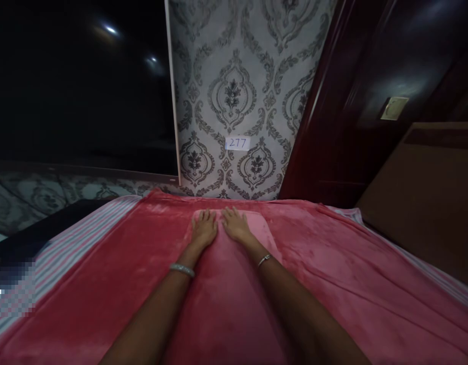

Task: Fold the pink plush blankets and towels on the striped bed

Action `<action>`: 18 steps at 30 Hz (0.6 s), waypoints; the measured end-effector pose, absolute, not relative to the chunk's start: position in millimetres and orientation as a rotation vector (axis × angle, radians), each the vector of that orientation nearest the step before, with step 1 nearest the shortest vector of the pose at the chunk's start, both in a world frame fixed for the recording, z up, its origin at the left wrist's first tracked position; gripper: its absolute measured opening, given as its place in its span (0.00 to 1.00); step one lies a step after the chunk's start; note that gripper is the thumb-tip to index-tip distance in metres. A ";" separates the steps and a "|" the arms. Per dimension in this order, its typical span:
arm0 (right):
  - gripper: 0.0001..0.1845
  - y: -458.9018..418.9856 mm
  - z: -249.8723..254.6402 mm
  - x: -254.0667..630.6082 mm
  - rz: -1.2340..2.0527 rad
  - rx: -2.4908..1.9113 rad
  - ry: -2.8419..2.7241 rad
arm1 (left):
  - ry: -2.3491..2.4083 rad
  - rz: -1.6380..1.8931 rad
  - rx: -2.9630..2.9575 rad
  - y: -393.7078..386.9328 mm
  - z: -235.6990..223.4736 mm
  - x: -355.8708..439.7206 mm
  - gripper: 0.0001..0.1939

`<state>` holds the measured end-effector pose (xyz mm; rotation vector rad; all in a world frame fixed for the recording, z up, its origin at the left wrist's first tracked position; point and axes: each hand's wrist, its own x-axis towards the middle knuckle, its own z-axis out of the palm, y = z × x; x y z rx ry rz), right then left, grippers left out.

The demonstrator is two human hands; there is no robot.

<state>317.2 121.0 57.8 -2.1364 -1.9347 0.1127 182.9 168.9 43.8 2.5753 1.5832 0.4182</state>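
A red and pink plush blanket (116,274) lies spread before me. Along its middle runs a lighter pink strip (230,304), perhaps a folded layer or a garment; I cannot tell which. My left hand (204,228) rests flat on the far left part of this strip, fingers stretched forward. Close beside it, my right hand (235,224) lies flat near the strip's far edge, its fingers apart. Neither hand holds anything. A bracelet sits on each wrist.
Under the blanket, a striped cloth (93,228) shows at the left and right edges. A large dark television (82,91) hangs at the left, beside patterned wallpaper (234,66) with a paper label (237,143) reading 277. A brown board or box (427,203) stands at the right.
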 end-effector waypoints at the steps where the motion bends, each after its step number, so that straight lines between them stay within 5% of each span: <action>1: 0.28 124.2 53.2 312.6 0.120 -2.103 -1.966 | 1.581 0.386 2.586 169.8 37.6 184.2 0.29; 18: 0.32 93.0 6.3 424.1 0.315 -2.347 -1.536 | 1.555 0.321 2.581 178.1 20.4 187.7 0.31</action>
